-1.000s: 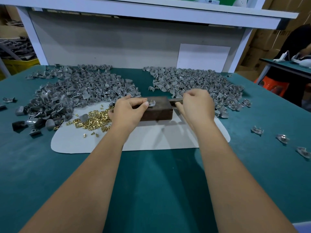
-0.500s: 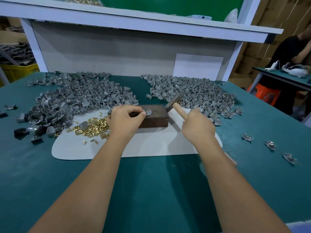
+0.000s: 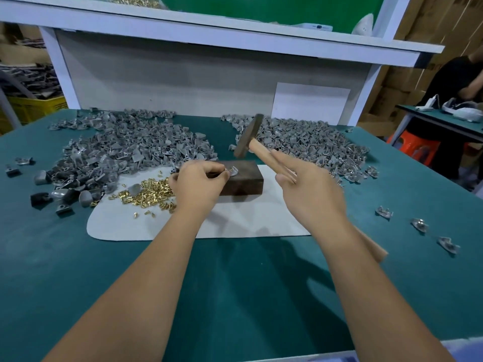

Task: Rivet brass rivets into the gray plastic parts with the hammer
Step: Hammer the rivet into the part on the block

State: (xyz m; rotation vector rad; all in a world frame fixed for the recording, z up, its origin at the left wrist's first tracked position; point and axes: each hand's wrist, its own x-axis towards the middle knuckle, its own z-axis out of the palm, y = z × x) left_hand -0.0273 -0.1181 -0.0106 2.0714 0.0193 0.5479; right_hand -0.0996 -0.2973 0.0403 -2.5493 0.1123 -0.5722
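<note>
1. We see the left hand [image 3: 196,186] pinching a small gray plastic part [image 3: 233,171] on the dark rectangular block [image 3: 243,180], mid-tabletop.
2. The right hand [image 3: 311,197], index finger extended, grips the wooden-handled metal hammer [image 3: 247,139], its head raised above the block.

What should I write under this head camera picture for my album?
Right hand raises the hammer while left hand steadies a gray part on the block.

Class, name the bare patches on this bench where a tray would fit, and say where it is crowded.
Bare green table lies along the near edge, in front of the white mat and around the forearms. The mat's near strip is bare too. Crowded: both heaps of gray parts at the back, the brass rivets left of the block.
</note>
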